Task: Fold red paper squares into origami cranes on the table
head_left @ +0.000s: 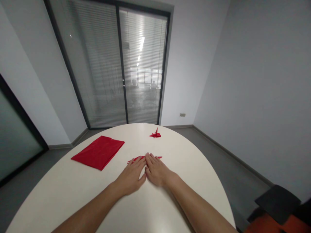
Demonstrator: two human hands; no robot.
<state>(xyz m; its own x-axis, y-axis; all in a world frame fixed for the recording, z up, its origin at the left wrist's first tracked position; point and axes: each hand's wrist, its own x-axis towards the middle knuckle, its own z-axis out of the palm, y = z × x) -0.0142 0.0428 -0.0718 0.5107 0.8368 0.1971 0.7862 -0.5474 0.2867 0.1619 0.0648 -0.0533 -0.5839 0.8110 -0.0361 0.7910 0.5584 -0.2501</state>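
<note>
A narrow folded piece of red paper (159, 157) lies flat on the round white table, its two pointed ends showing past my fingers. My left hand (132, 174) rests on its left part with the fingers stretched out flat. Beside it, my right hand (156, 170) presses on the right part, fingers extended, its fingertips touching those of the left. Most of the paper's middle is hidden beneath both hands. Beyond them, near the far edge, sits a small red origami crane (155, 134).
A stack of red paper sheets (99, 152) lies on the left of the white table (194, 181). A dark and orange chair (278, 204) stands at the lower right. Behind the table are a glass door with blinds (143, 64) and grey walls.
</note>
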